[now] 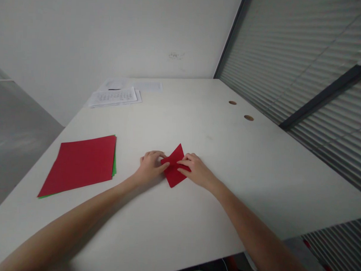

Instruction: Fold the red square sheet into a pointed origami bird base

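Note:
A small folded piece of red paper [173, 175] lies on the white table between my hands, one pointed corner facing away from me. My left hand [151, 165] grips its left side, the thumb on top and the fingers curled at the edge. From the right, my right hand [197, 169] pinches a flap of the paper between thumb and fingers. The fingers partly cover the folds, so their exact shape is hidden.
A stack of red sheets [85, 160] with green paper [114, 165] under it sits at the left. Printed white papers [116, 95] lie at the far left of the table [181, 115]. Two round cable holes [248, 118] are near the right edge, beside window blinds [290, 56].

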Demonstrator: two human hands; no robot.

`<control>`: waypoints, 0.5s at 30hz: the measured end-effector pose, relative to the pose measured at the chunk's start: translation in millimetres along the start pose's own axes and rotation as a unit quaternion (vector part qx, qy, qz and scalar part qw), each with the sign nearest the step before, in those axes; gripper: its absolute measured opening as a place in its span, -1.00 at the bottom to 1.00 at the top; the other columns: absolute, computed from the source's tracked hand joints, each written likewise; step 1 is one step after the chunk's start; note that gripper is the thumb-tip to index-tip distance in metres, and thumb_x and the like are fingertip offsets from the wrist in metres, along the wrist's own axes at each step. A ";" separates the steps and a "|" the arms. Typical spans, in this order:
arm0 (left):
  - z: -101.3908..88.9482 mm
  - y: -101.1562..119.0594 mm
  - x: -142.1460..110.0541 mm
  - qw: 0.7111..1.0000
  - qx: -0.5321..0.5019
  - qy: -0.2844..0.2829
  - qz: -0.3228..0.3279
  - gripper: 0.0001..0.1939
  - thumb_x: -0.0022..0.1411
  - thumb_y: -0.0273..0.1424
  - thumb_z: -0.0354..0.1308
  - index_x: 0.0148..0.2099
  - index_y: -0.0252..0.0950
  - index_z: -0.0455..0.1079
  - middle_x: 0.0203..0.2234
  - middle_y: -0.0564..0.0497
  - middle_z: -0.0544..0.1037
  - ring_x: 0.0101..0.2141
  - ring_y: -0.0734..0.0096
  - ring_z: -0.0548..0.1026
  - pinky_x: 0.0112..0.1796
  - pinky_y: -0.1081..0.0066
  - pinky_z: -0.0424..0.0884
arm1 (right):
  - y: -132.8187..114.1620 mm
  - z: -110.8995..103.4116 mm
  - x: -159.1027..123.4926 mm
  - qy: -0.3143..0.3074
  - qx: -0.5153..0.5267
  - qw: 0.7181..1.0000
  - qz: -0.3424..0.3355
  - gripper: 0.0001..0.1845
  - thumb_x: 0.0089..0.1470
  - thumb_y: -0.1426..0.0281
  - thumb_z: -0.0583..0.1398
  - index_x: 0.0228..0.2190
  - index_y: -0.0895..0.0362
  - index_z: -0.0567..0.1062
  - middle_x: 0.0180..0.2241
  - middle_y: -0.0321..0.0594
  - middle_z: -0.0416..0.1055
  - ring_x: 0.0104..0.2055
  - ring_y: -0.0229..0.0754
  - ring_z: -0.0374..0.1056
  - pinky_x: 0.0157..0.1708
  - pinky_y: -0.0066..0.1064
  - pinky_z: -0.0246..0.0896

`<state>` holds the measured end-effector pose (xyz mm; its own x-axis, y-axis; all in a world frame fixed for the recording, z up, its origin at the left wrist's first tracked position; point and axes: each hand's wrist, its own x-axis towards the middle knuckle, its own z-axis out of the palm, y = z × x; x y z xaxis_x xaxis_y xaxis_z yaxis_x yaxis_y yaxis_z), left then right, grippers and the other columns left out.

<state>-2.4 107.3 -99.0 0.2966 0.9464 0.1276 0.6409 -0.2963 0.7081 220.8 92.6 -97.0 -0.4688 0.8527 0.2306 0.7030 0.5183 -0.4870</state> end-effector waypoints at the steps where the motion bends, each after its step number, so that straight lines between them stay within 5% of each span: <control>1: -0.8 4.4 -0.1 0.997 -0.080 -0.019 -0.007 -0.69 0.22 -0.17 0.16 -0.10 -0.26 0.45 -0.08 -0.15 0.54 -0.02 0.03 0.46 -0.01 -0.05 0.35 | -2.4 0.8 0.1 0.004 0.022 1.000 0.012 -0.77 0.16 0.32 0.23 -0.15 0.07 0.59 -0.25 -0.12 0.43 -0.16 -0.08 0.34 -0.05 -0.15 0.29; 4: -3.7 20.7 -5.4 0.955 -0.288 -0.069 0.008 -0.63 0.30 -0.14 0.07 0.03 -0.26 0.36 -0.05 -0.16 0.55 -0.05 0.15 0.51 -0.03 0.12 0.42 | -8.9 2.1 0.9 0.022 0.133 0.990 0.046 -0.66 0.26 0.17 0.09 -0.15 0.07 0.58 -0.22 -0.12 0.44 -0.17 -0.12 0.38 -0.06 -0.19 0.30; 7: -3.5 34.0 -15.1 0.932 -0.357 -0.043 0.048 -0.58 0.33 -0.13 0.06 0.12 -0.23 0.27 0.13 -0.20 0.40 0.15 0.11 0.36 0.09 0.12 0.34 | -14.3 2.2 2.1 0.040 0.261 0.961 0.079 -0.48 0.31 0.08 -0.07 -0.11 0.11 0.54 -0.22 -0.10 0.47 -0.18 -0.12 0.41 -0.12 -0.21 0.35; 12: 1.4 43.6 -23.9 0.874 -0.478 -0.046 0.070 -0.55 0.38 -0.09 -0.06 0.23 -0.10 0.09 0.27 -0.19 0.18 0.16 0.05 0.35 0.02 0.07 0.42 | -29.5 0.1 2.0 0.083 0.336 0.934 0.083 -0.39 0.08 0.12 0.24 0.12 0.04 0.34 0.06 -0.06 0.38 0.01 -0.07 0.38 -0.05 -0.25 0.35; 15: -0.7 46.1 -23.7 0.862 -0.498 -0.053 0.078 -0.58 0.40 -0.10 -0.13 0.22 -0.12 0.09 0.23 -0.21 0.23 0.10 0.07 0.42 0.00 0.08 0.43 | -37.0 -3.3 2.1 0.108 0.345 0.929 0.074 -0.38 0.04 0.25 0.28 0.13 0.01 0.32 0.02 -0.12 0.43 0.04 -0.10 0.37 0.06 -0.23 0.29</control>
<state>19.7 71.3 -68.9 0.4212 0.8723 0.2484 -0.3237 -0.1113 0.9396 195.5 75.4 -75.7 -0.2242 0.9433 0.2446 0.2057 0.2912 -0.9343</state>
